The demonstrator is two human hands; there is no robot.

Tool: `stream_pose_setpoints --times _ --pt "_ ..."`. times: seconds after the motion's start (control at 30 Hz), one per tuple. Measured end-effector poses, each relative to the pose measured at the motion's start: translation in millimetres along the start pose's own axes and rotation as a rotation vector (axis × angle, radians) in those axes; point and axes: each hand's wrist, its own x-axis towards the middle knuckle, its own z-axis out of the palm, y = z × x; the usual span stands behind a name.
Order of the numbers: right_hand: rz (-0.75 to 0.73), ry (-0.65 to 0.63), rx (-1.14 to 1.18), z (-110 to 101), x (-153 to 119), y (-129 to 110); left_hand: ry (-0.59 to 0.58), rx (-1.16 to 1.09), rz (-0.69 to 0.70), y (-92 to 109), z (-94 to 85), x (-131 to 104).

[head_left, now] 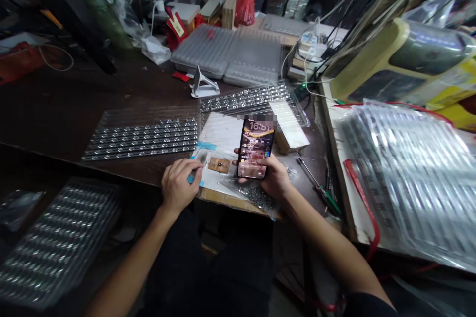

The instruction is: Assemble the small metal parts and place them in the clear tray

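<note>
Right forearm foremost; phone inside right-hand grip, between thumb and fingers.

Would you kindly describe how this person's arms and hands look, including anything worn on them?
The left hand and right hand are ungloved, and both wrists look bare. The forearms are uncovered; a dark sleeve shows on the right arm.

Left grip bent, right grip curled with thumb extended, forearms angled inward
</note>
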Motion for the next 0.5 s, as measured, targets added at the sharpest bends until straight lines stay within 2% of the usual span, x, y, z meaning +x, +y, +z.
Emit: stream_pose_setpoints --times 0.27,0.4,0.5 --pt "0.075 -0.013 0.084 -1.5 -1.6 -5.4 -0.02 -0.05 -0.017 -1.0 -1.1 -0.6" --pt "0.089 -0.029 0.066 -4.6 -4.6 -9.8 -0.044 -0.307 -0.059 4.2 -11.8 12.1" --pt "0.077 -0.025 -0.014 -4.1 -5.6 -9.9 -0.072 -0.516 -0.082 25.8 -20.5 33.1"
